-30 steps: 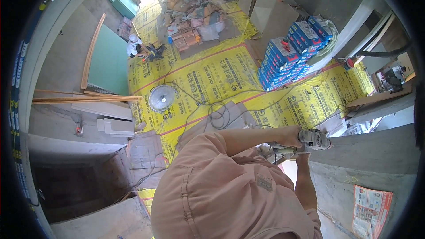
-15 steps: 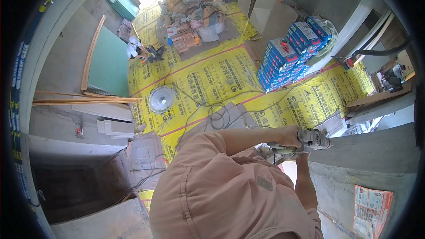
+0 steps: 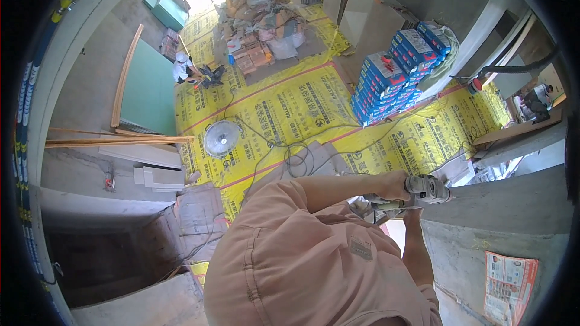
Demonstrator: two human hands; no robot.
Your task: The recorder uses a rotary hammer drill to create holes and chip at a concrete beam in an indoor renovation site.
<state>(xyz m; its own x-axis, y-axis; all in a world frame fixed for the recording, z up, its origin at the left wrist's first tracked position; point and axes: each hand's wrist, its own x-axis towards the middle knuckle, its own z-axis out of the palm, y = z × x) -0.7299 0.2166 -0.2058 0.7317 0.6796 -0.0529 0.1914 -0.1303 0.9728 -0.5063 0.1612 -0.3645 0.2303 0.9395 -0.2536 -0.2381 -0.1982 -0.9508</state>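
My left hand [image 3: 395,186] is closed round the body of a power tool with a grey gear head [image 3: 428,189], perhaps an angle grinder. The tool's head points right and lies against or close to a grey wall edge [image 3: 483,196]; I cannot tell whether they touch. Below the tool, my right hand [image 3: 413,216] reaches up to a thin pale edge [image 3: 412,207] close under the tool. Its fingers are mostly hidden, so its grip does not show. My tan shirt [image 3: 302,253] covers much of the lower view.
Yellow printed sheeting [image 3: 278,108] covers the floor, with loose cables [image 3: 296,154] across it. A round fan [image 3: 221,137] stands left of them. Blue boxes [image 3: 386,90] are stacked at right. Far back, a co-worker [image 3: 183,69] crouches near a debris heap [image 3: 260,21]. A dark opening [image 3: 99,259] lies lower left.
Both hands and the tool stay almost in place. The view has shifted very slightly, and the co-worker in the distance has moved a little.
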